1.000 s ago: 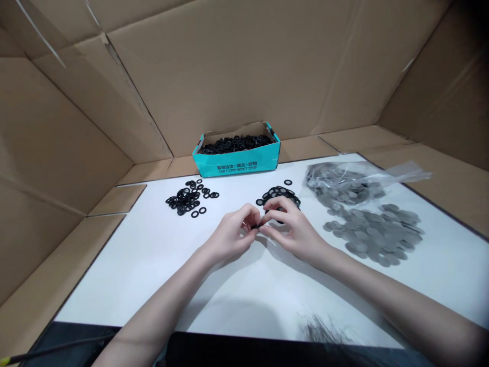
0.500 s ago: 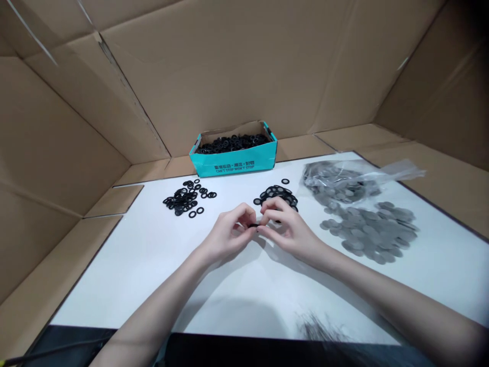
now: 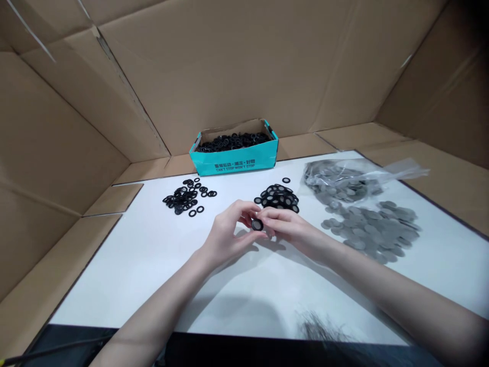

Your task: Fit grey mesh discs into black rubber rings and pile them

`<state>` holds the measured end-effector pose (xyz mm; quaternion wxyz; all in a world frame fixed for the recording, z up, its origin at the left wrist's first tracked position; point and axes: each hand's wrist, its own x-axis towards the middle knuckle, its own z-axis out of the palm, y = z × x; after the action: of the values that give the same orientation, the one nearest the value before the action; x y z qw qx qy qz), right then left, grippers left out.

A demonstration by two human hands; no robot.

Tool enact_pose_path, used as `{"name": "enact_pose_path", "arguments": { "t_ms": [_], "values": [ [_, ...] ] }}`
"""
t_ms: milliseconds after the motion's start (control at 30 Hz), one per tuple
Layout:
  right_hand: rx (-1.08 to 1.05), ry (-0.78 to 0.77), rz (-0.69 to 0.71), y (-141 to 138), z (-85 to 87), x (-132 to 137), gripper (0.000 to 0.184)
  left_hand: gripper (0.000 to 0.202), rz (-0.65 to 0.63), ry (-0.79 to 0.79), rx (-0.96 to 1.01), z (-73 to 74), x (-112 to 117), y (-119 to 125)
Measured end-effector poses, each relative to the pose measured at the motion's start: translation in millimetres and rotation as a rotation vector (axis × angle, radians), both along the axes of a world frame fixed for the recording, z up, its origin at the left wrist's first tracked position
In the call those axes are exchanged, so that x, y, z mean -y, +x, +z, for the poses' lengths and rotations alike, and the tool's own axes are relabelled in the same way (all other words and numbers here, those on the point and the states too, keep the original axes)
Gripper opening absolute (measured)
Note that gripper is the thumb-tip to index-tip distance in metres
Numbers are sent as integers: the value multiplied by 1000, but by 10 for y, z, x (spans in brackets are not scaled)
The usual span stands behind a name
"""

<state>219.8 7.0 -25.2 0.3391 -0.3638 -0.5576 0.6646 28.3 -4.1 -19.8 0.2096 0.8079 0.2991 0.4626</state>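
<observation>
A black ring with a grey mesh disc [image 3: 257,224] in its middle is held up between my hands, its flat face turned toward me. My left hand [image 3: 231,229] curls its fingers behind the ring's left side, while its thumb stretches below it. My right hand [image 3: 284,223] has its fingers pressed together at the ring's right edge. Just beyond my hands lies a pile of black rings with grey centres [image 3: 277,196]. A heap of loose grey discs [image 3: 374,229] spreads to the right. Plain black rings [image 3: 183,198] are scattered on the left.
A turquoise box [image 3: 237,162] full of black rings stands at the back of the white table [image 3: 126,270]. A clear plastic bag [image 3: 344,178] of grey discs lies at the back right. Cardboard walls [image 3: 237,66] enclose the back and sides.
The ring between my hands has tipped from edge-on to face me. My left thumb has moved down off it, and my right fingers have straightened and drawn together.
</observation>
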Motion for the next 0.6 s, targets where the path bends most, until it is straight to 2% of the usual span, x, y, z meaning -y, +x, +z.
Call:
{"name": "enact_pose_path", "arguments": {
  "t_ms": [133,333,600],
  "values": [
    [19,-45,6,-27,5,28,41,33,23,40,-11,-16,17,31],
    [29,-16,-5,-47,-12,38,41,30,64,84,-11,-18,34,58],
    [25,-17,-13,-40,-40,20,38,35,24,117,-97,-64,21,21]
  ]
}}
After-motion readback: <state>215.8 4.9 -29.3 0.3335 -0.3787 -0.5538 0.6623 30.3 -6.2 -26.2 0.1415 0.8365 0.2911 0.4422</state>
